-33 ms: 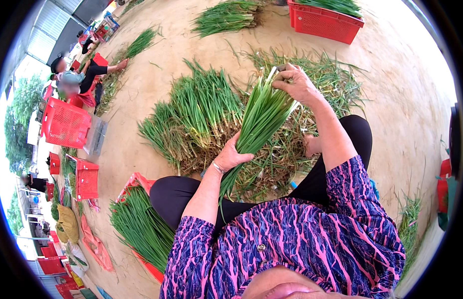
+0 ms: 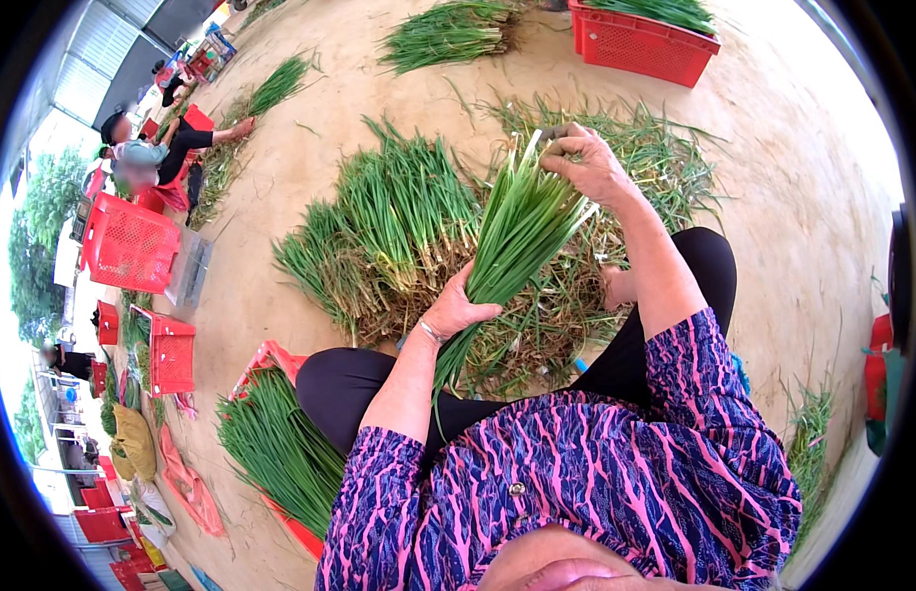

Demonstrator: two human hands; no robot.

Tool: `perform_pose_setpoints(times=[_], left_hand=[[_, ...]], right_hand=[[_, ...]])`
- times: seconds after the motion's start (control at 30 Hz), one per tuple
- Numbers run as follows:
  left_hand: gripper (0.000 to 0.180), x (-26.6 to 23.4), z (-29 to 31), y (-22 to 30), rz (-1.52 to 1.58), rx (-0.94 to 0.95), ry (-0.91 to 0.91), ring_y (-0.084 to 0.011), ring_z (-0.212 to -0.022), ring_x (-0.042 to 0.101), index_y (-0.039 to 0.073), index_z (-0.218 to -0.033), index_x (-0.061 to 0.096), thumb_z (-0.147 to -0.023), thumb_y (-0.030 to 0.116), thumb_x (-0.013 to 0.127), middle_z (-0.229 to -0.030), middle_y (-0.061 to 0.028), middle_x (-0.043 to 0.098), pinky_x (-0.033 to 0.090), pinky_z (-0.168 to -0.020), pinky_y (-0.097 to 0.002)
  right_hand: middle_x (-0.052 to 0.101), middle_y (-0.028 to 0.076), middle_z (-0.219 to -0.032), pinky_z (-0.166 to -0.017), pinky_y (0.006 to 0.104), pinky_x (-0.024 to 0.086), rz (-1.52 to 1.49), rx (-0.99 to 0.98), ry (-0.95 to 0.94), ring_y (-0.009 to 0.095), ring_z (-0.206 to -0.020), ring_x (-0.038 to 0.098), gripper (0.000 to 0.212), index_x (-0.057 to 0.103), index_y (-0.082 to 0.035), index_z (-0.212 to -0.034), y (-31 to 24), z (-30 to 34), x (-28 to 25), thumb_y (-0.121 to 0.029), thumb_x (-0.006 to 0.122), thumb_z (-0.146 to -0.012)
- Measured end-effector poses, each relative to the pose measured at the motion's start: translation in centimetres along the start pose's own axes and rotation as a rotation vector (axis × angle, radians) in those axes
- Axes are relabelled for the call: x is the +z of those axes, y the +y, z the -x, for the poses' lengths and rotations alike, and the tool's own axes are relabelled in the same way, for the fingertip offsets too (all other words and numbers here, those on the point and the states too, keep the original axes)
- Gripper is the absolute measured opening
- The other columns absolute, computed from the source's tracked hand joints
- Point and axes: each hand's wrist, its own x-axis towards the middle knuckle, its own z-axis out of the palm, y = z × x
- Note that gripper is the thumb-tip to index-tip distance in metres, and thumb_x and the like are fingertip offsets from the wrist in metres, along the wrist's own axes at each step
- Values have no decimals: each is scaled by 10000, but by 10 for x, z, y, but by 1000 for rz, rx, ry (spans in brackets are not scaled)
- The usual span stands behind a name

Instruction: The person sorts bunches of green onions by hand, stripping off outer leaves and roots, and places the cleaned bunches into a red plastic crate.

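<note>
A bunch of green chives (image 2: 517,234) with white stem ends slants up and away from my lap. My left hand (image 2: 458,307) is wrapped round its lower, leafy part, thumb on top. At the white ends, my right hand (image 2: 586,167) is closed, fingertips pinching stems at the bunch's right side. Just left of the bunch lies a heap of untrimmed chives (image 2: 399,212), brown and rooty at the near end. Loose leaves and trimmings (image 2: 537,345) lie under and beyond the bunch.
A red crate (image 2: 291,517) full of chives stands by my left knee. Farther off are another filled red crate (image 2: 645,51) and a chive pile (image 2: 453,37). Red crates (image 2: 133,241) line the left side, where a person (image 2: 158,153) sits. My bent legs flank the trimmings.
My right fingers have shifted very slightly at the white stem ends. My left hand and the heaps look the same.
</note>
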Motion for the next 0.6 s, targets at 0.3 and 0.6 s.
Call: perform_pose_setpoints(times=[0.3, 0.6], left_hand=[[831, -8, 4, 0, 60, -21, 4, -126, -1033, 615, 109, -1443, 445, -704, -35, 796, -1220, -29, 635, 524, -870, -293], [833, -3, 2, 6, -75, -52, -67, -130, -1133, 569, 42, -1428, 441, -685, -19, 811, -1272, -30, 610, 423, -1034, -317]], right_hand=[[677, 41, -1109, -1044, 389, 380, 83, -127, 326, 225, -1186, 523, 143, 765, -126, -936, -17, -5, -45, -241, 737, -855], [604, 31, -1116, -1104, 536, 242, 385, -303, -154, 289, -1288, 426, 226, 754, -156, -911, -22, 12, -7, -352, 747, -799]])
